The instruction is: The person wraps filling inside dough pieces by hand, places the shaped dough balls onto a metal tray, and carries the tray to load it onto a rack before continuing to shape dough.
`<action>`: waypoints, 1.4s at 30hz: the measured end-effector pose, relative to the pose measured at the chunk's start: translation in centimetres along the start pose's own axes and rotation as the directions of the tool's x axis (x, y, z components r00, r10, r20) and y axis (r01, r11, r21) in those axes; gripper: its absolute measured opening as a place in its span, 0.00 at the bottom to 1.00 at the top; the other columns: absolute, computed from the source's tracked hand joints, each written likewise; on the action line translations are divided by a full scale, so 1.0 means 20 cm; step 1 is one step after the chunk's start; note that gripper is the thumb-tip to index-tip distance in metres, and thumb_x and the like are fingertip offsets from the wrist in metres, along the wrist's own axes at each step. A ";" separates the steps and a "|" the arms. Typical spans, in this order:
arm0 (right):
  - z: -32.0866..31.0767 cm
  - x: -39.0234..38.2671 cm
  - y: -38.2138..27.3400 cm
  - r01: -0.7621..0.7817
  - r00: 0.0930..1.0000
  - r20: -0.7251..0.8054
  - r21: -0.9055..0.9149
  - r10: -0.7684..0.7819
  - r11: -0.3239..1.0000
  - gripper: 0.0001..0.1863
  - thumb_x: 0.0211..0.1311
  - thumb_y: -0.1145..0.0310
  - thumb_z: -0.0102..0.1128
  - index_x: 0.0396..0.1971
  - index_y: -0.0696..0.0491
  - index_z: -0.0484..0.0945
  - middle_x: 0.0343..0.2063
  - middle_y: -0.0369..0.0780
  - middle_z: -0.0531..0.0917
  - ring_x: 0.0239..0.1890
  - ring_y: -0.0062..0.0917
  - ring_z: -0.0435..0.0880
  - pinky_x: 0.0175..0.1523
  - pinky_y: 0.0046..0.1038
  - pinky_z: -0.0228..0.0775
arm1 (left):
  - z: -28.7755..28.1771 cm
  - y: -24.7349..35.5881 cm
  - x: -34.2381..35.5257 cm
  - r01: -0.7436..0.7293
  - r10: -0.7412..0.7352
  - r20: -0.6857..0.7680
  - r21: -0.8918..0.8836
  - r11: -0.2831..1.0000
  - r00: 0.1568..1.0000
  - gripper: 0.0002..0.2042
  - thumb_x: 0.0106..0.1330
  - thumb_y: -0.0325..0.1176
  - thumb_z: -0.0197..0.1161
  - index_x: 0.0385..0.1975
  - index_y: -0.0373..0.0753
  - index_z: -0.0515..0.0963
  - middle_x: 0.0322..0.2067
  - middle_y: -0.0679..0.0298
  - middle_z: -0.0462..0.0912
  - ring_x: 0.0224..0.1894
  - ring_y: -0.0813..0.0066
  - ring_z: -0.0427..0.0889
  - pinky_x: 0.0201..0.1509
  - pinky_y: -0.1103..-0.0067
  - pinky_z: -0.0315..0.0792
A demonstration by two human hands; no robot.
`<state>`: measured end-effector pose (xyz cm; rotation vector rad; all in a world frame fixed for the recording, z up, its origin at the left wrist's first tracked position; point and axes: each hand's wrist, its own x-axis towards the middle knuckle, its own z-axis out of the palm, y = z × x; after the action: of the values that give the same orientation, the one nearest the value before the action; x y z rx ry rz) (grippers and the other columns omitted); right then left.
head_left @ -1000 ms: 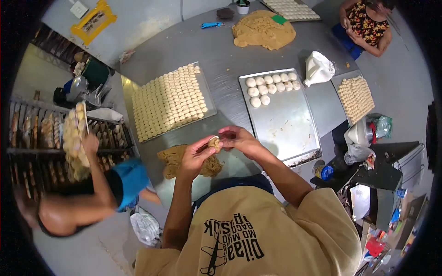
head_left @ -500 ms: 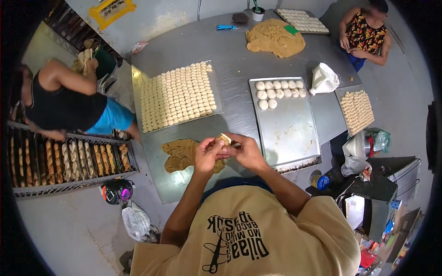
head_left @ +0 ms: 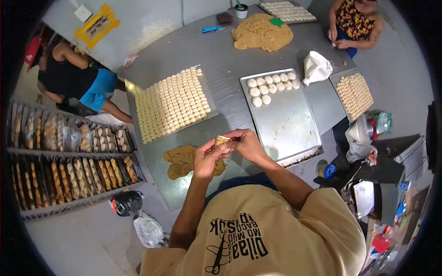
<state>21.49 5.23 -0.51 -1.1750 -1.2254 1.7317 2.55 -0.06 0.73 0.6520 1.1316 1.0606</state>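
Between my fingers, above the near part of the metal table, is a small piece of pale dough [head_left: 222,140] with brownish filling showing. My left hand [head_left: 206,159] cups it from below, fingers curled round it. The fingertips of my right hand [head_left: 249,146] pinch its right edge. Under and beside my left hand lies a flattened lump of brown filling [head_left: 178,162], partly hidden by that hand. To the right, a metal tray [head_left: 287,131] carries rows of round white dough balls [head_left: 268,79] at its far end. A tray to the left holds many small dough pieces [head_left: 172,105].
A large brown filling mound [head_left: 262,33] lies farther back, near a white bag [head_left: 317,68]. Another tray of small pieces [head_left: 354,95] stands at right. One co-worker [head_left: 352,25] works at far right; another [head_left: 76,73] stands left by bread racks [head_left: 73,154].
My view has shifted slightly. My fingers have moved round the dough, which now looks more folded over the filling. The co-worker at left has moved farther back and turned, uncovering more of the bread rack.
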 end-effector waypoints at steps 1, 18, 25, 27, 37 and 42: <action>-0.03 0.01 0.01 0.010 0.999 0.039 -0.015 -0.010 1.000 0.17 0.67 0.76 0.78 0.53 0.64 0.89 0.39 0.42 0.93 0.33 0.18 0.87 0.39 0.24 0.82 | 0.02 0.01 0.00 0.055 -0.054 0.026 -0.043 0.998 0.998 0.20 0.79 0.32 0.68 0.64 0.28 0.79 0.53 0.55 0.89 0.49 0.67 0.90 0.51 0.71 0.88; -0.11 -0.04 -0.06 0.165 0.986 0.040 -0.204 -0.160 0.965 0.17 0.70 0.70 0.75 0.56 0.55 0.90 0.43 0.43 0.91 0.44 0.32 0.90 0.54 0.33 0.82 | 0.07 0.01 0.05 -0.010 0.010 0.007 -0.015 1.000 1.000 0.16 0.80 0.23 0.63 0.64 0.26 0.77 0.57 0.52 0.85 0.55 0.64 0.89 0.61 0.63 0.89; -0.21 0.05 -0.19 0.105 0.969 0.244 -0.312 -0.027 0.944 0.23 0.69 0.67 0.77 0.62 0.55 0.87 0.43 0.45 0.91 0.42 0.28 0.90 0.50 0.33 0.84 | -0.01 0.07 0.08 0.043 -0.058 0.194 0.079 0.996 0.979 0.18 0.78 0.24 0.66 0.65 0.30 0.79 0.55 0.58 0.87 0.53 0.70 0.89 0.57 0.71 0.85; -0.20 0.05 -0.22 -0.030 0.967 0.243 -0.204 0.080 0.979 0.25 0.71 0.65 0.76 0.65 0.56 0.85 0.44 0.45 0.91 0.42 0.26 0.90 0.50 0.31 0.84 | -0.01 0.08 0.07 0.116 -0.107 0.184 -0.038 0.993 0.977 0.18 0.78 0.24 0.66 0.65 0.31 0.79 0.55 0.59 0.87 0.53 0.70 0.88 0.58 0.71 0.85; -0.03 -0.06 0.00 0.108 0.994 0.023 -0.080 -0.106 0.991 0.16 0.77 0.64 0.70 0.54 0.59 0.89 0.38 0.45 0.89 0.41 0.29 0.90 0.46 0.40 0.81 | 0.07 0.00 0.08 -0.030 0.031 0.028 -0.002 1.000 0.999 0.16 0.78 0.27 0.69 0.62 0.31 0.82 0.51 0.58 0.90 0.49 0.70 0.91 0.52 0.71 0.89; -0.09 0.00 0.02 0.095 0.995 0.001 -0.380 -0.103 0.920 0.20 0.72 0.60 0.73 0.56 0.58 0.89 0.42 0.51 0.92 0.41 0.36 0.93 0.48 0.38 0.82 | 0.02 -0.01 0.10 -0.022 0.016 0.049 0.131 0.991 0.999 0.16 0.78 0.29 0.69 0.62 0.31 0.83 0.50 0.58 0.91 0.45 0.72 0.92 0.51 0.71 0.89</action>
<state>23.11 5.62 -1.08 -1.3174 -1.6304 1.4423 3.13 1.77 -0.19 0.7903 1.1625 0.9867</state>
